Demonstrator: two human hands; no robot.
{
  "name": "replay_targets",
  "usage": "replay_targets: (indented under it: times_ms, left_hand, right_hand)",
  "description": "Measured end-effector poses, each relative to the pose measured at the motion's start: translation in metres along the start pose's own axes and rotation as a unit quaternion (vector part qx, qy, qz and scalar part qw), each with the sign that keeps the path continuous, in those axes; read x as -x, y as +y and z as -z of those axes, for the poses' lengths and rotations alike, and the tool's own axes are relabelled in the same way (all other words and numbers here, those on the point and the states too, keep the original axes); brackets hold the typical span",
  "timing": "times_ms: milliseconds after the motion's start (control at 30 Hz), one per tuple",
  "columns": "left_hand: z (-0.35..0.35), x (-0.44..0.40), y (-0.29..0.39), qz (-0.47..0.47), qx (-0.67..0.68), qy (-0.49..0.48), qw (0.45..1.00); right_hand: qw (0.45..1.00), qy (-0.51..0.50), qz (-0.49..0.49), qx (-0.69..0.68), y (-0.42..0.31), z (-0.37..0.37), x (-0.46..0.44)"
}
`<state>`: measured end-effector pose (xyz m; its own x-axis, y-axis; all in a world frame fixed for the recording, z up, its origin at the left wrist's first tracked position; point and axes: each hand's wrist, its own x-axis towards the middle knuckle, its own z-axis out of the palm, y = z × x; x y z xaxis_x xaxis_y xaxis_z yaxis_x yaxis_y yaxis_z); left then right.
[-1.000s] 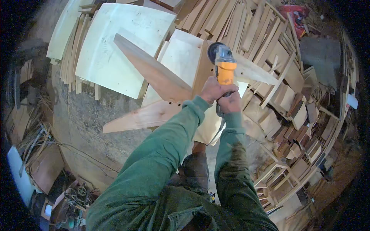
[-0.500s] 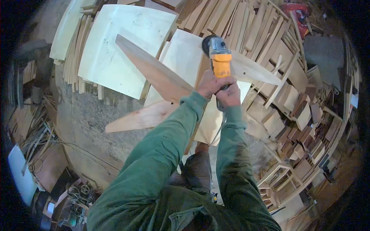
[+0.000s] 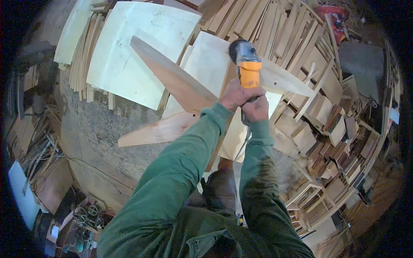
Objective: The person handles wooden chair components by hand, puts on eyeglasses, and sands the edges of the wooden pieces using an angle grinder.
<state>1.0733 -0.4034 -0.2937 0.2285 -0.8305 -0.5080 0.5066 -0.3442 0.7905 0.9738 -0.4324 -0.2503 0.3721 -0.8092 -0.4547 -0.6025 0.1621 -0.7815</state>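
While clasping the orange grinder (image 3: 250, 76) with left grip (image 3: 234, 93) and right grip (image 3: 257, 109) close together, holds its dark disc (image 3: 233, 51) at the far side of the tapered wooden boards (image 3: 174, 79), near the planks (image 3: 254, 21); cannot tell touching from apart there.

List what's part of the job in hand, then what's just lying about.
Seemingly part of the job:
Orange power tool, gripped by left hand and right hand
Tapered boards near the tool

Apparently just lying about:
Wooden strips, upper right
Red object, upper right
White panel, lower left
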Motion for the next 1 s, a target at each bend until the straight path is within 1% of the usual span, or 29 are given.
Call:
replay_targets:
  times_ms: [33,67,100,133,167,233,267,333,367,400,433,533,600,700,767,800,900,933,1000]
  left_hand:
    - [-0.001,0.0,0.002,0.001,-0.045,-0.005,0.999]
    - [-0.008,0.004,0.002,0.002,-0.049,0.001,0.999]
    - [-0.019,0.009,0.0,0.002,-0.053,0.006,0.999]
    - [-0.027,0.012,-0.002,0.003,-0.056,0.01,0.998]
    - [-0.029,0.01,-0.006,-0.006,-0.057,0.015,0.998]
    - [-0.029,0.01,-0.014,-0.016,-0.067,0.025,0.997]
    - [-0.026,0.01,-0.014,-0.012,-0.044,0.025,0.999]
    - [-0.015,0.014,-0.002,-0.004,0.0,0.028,1.0]
    - [-0.013,0.013,-0.002,-0.018,0.008,0.034,0.999]
    - [-0.01,0.013,-0.003,-0.033,0.016,0.04,0.998]
    - [-0.009,0.013,-0.005,-0.048,0.025,0.048,0.997]
    - [-0.009,0.009,-0.016,-0.047,0.094,0.041,0.994]
    - [-0.011,0.007,-0.017,-0.024,0.078,0.022,0.996]
    - [-0.023,0.006,-0.014,-0.004,0.027,0.009,1.0]
    - [-0.031,0.004,-0.016,-0.005,0.007,0.015,1.0]
    - [-0.034,0.005,-0.018,-0.01,0.009,0.023,1.0]
    - [-0.036,0.011,-0.019,-0.01,0.022,0.039,0.999]
    - [-0.035,0.013,-0.014,-0.007,0.027,0.042,0.999]
    - [-0.032,0.003,-0.007,-0.003,-0.013,0.032,0.999]
  right_hand:
    - [1.0,0.005,-0.008,0.005,0.019,0.001,-0.001]
    - [1.0,0.011,-0.016,0.013,0.053,0.008,-0.004]
    - [0.999,0.02,-0.024,0.023,0.055,0.014,-0.003]
    - [0.999,0.042,0.01,0.026,0.058,0.017,0.005]
    - [0.998,0.046,0.017,0.044,0.062,0.021,0.008]
    - [0.996,0.055,0.025,0.07,0.046,0.023,0.015]
    - [0.984,0.053,-0.018,0.17,0.046,0.019,0.01]
    - [0.99,0.008,-0.034,0.138,0.028,0.016,0.006]
    - [0.991,-0.015,-0.039,0.123,0.021,0.015,0.003]
    - [0.991,-0.008,-0.018,0.13,0.021,0.012,0.001]
    - [0.993,-0.017,-0.018,0.116,0.02,0.011,0.0]
    - [0.997,-0.026,-0.011,0.077,0.015,0.012,0.002]
    - [0.999,-0.015,0.0,0.051,0.016,0.013,0.003]
    - [0.991,0.008,-0.008,0.133,0.027,0.024,0.002]
    - [0.996,0.001,-0.016,0.09,0.053,0.03,-0.002]
    - [0.997,-0.001,-0.02,0.068,0.05,0.031,-0.001]
    - [0.991,-0.007,-0.03,0.129,0.04,0.032,0.007]
    - [0.994,-0.002,-0.022,0.11,0.038,0.032,0.007]
    - [0.997,0.007,-0.003,0.072,0.033,0.03,0.001]
